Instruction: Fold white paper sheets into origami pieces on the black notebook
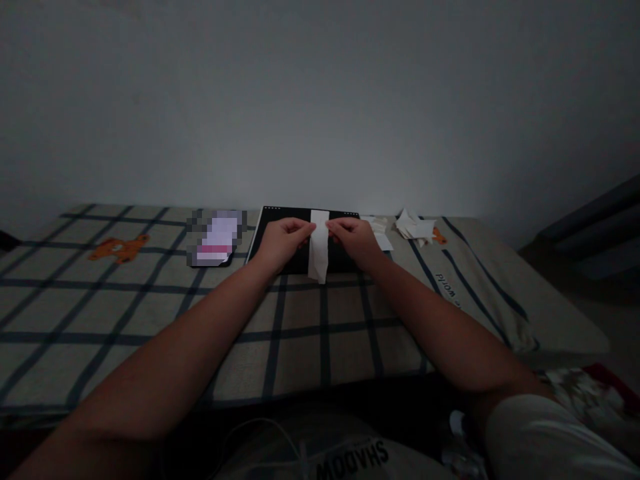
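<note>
We count one white paper strip [319, 245], one black board [300, 230], one phone [216, 238], two bear prints [120, 249] and one heap of paper scraps [413, 226] at centre right.

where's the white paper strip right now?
Head view, centre: the white paper strip is pinched between the left hand and right hand, over the black board on the checked sheet.

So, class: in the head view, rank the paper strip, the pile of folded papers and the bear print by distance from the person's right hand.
1. Paper strip: pinched by the right hand.
2. Pile of folded papers: to its right.
3. Bear print: far left on the checked sheet.
</note>
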`<state>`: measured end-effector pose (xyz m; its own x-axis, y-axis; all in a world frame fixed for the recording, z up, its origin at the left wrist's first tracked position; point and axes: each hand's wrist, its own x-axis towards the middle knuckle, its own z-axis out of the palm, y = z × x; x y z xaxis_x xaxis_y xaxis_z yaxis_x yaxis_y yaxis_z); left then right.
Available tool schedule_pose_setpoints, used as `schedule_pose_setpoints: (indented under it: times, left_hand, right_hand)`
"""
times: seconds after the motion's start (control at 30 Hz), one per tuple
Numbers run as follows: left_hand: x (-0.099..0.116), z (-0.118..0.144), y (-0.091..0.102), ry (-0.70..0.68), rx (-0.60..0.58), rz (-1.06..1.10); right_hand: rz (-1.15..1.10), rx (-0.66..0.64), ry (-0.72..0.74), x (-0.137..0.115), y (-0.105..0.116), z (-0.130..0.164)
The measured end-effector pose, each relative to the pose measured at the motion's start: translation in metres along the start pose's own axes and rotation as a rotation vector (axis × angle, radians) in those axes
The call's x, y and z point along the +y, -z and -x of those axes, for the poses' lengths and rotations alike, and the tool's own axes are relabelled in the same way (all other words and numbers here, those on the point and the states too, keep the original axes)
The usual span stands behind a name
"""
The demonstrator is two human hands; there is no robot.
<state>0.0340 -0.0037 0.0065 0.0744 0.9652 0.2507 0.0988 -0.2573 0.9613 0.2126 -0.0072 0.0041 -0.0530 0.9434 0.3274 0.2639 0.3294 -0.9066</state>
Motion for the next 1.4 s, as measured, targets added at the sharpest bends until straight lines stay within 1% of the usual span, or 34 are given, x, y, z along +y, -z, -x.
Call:
schedule_pose_setpoints:
  times: [0.17, 0.33, 0.5, 0.63, 0.77, 1.0, 1.17, 1.4]
  left_hand:
    - [-0.003, -0.002, 0.002, -0.036, -0.004, -0.042]
    - [-0.007, -0.006, 0.004, -0.035, 0.013, -0.038]
    - [-0.007, -0.004, 0.002, -0.011, 0.012, -0.014]
    - [-0.005, -0.002, 0.001, 0.028, -0.010, 0.004]
    - [-0.004, -0.001, 0.000, 0.039, -0.015, -0.012]
    - [-0.002, 0.001, -0.001, 0.036, -0.006, -0.022]
    - [-0.001, 0.001, -0.001, 0.067, 0.008, -0.001]
    - [-0.002, -0.002, 0.001, 0.076, 0.006, 0.044]
  right_hand:
    - [-0.040, -0.048, -0.043, -0.001, 0.001, 0.000]
    - [-0.045, -0.083, -0.075, -0.001, 0.000, 0.000]
    - [0.012, -0.054, -0.033, 0.002, 0.001, -0.001]
    - [0.041, -0.014, -0.016, 0.006, 0.002, -0.002]
    - [0.043, -0.018, -0.016, 0.008, 0.002, -0.003]
    - [0.028, -0.109, -0.065, 0.007, 0.002, -0.002]
    - [0.036, -0.108, -0.051, 0.006, 0.001, -0.001]
    - [0.078, -0.152, -0.055, 0.002, 0.002, 0.001]
